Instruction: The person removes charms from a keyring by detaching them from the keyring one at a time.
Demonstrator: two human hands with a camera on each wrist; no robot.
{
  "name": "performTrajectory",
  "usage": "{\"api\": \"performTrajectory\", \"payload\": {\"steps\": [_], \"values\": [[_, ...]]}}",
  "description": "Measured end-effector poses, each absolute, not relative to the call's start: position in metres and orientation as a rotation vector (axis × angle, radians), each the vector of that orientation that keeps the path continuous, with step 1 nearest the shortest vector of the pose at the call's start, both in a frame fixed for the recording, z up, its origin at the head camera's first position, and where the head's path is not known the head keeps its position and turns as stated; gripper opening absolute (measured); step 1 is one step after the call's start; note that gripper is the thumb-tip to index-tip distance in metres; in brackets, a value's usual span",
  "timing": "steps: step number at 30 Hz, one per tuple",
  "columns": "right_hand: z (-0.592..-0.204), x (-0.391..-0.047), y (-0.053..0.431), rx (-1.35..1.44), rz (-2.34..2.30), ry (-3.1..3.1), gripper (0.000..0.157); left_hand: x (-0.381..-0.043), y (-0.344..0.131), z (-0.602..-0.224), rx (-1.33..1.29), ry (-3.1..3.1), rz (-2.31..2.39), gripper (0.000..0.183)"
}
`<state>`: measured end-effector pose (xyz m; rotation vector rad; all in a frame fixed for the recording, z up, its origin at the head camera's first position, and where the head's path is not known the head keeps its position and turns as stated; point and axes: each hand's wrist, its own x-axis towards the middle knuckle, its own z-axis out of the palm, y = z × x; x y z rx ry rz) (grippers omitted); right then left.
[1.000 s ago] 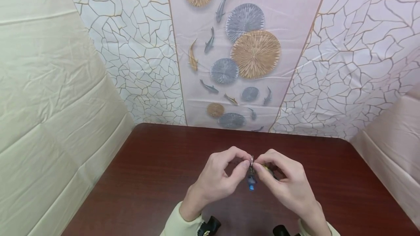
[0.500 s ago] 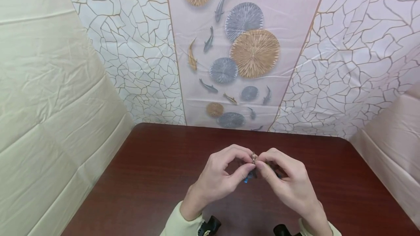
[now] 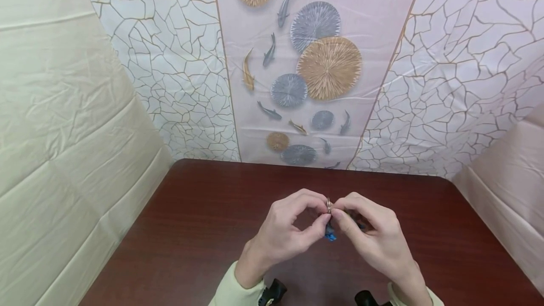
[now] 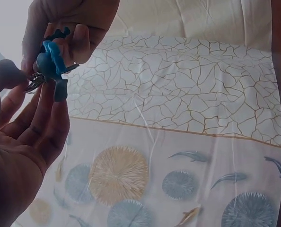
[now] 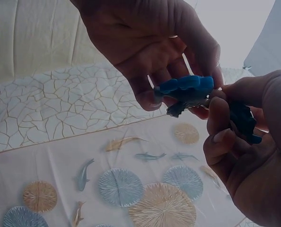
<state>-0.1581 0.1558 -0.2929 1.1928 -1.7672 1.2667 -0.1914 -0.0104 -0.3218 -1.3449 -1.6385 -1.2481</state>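
Both hands meet fingertip to fingertip above the brown table [image 3: 204, 230]. Between them a small metal key ring [image 3: 329, 205] stands up, pinched by thumb and index finger of the left hand [image 3: 286, 225]. The right hand [image 3: 376, 233] pinches at the ring's other side. A blue figure-shaped keychain charm [image 5: 190, 87] hangs from the ring; the left fingers lie behind it in the right wrist view. Another dark blue charm [image 5: 244, 122] sits within the curled right fingers, partly hidden. Metal links [image 4: 34, 81] show by the left thumb in the left wrist view.
A patterned cloth [image 3: 327, 70] with fish and round motifs hangs behind the table's far edge. Cream cloth walls [image 3: 63, 155] stand at left and right. Black wrist cameras [image 3: 273, 292] sit at the cuffs of pale sleeves.
The blue charm, hanging straight down at first, swung up to the left and now hangs below the fingertips again. The hands have drawn slightly closer together around the ring.
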Motion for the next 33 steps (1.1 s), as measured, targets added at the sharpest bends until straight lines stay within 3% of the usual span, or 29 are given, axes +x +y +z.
{"api": "performTrajectory", "payload": {"steps": [6, 33], "values": [[-0.292, -0.158, 0.156, 1.189, 1.269, -1.763, 0.013, -0.183, -0.011, -0.31, -1.354, -1.633, -1.234, 0.016], [-0.295, -0.16, 0.15, 1.112, 1.223, -1.727, 0.006, -0.194, -0.002, -0.33, -1.188, -1.617, -1.235, 0.017]]}}
